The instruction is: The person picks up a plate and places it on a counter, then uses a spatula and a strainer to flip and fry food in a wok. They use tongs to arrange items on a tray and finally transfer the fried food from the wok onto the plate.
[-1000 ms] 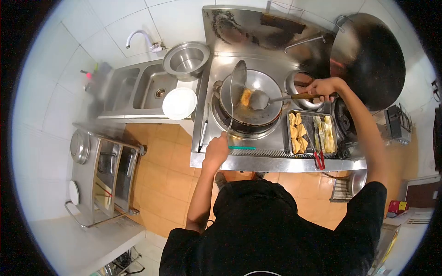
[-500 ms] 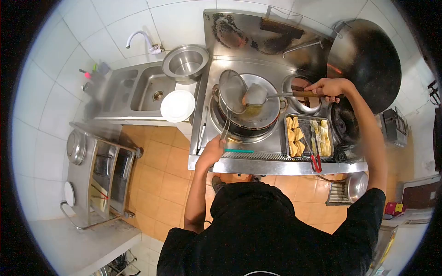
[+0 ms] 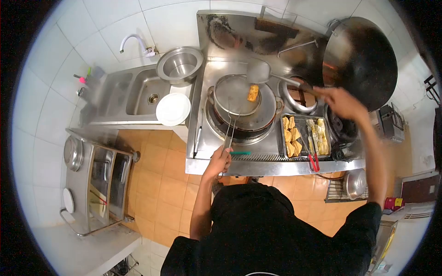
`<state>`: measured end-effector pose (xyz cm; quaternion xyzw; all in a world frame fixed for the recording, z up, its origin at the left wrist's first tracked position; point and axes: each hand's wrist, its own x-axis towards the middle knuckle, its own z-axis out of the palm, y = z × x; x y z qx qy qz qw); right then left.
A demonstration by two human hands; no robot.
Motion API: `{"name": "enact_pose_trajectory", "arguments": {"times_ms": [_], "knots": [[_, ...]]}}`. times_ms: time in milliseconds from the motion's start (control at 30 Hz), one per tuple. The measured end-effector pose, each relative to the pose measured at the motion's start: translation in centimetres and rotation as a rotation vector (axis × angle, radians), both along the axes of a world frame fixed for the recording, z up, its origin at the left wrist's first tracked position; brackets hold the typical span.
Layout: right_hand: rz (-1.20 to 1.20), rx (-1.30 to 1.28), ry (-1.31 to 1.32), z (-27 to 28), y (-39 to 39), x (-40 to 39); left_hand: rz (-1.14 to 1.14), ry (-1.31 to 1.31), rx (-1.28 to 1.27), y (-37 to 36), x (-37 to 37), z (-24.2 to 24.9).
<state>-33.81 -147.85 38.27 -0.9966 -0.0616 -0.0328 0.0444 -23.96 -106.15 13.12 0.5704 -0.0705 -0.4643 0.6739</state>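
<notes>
My left hand is closed round the wire handle of a mesh strainer, which is held over the wok on the burner. One golden-brown fried piece lies at the right side of the strainer. My right hand grips the wooden handle of a spatula; its wide metal blade is raised behind the strainer's far right rim, and nothing shows on it. Right of the wok sits a metal tray with folded yellow pieces, paler pieces and red-handled tongs.
A large black wok leans against the back wall at right. At left are a sink, a steel basin and white plates. A metal trolley stands on the floor at left. A round steel pot sits behind the tray.
The spatula has lifted away from the strainer, up and back, and the fried piece now lies in the strainer. The strainer has shifted to cover more of the wok.
</notes>
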Motion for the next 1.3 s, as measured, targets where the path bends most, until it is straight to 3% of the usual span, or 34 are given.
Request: {"name": "enact_pose_trajectory", "arguments": {"times_ms": [67,133,300,500,733,900,1300], "knots": [[-0.375,0.069,0.059,-1.2,4.7,-3.2,0.007,0.003,-0.015,0.0,-0.5,-0.3],[-0.524,0.090,-0.017,-4.3,6.8,-5.6,0.031,0.035,-0.106,-0.1,-1.0,-0.4],[-0.694,0.191,-0.155,-10.9,10.4,-8.5,0.040,0.005,-0.063,-0.7,-1.8,0.5],[-0.709,0.314,-0.304,-16.9,13.2,-9.6,0.049,0.101,-0.010,-1.3,-2.4,0.1],[-0.762,0.325,-0.280,-19.3,15.7,-9.5,0.055,0.107,-0.027,-1.3,-3.0,0.3],[-0.666,0.394,-0.321,-21.5,16.8,-9.6,0.035,0.103,-0.035,-1.2,-3.3,0.3],[-0.700,0.375,-0.355,-20.3,16.9,-9.9,0.066,0.111,-0.035,-1.3,-3.4,0.3]]}}
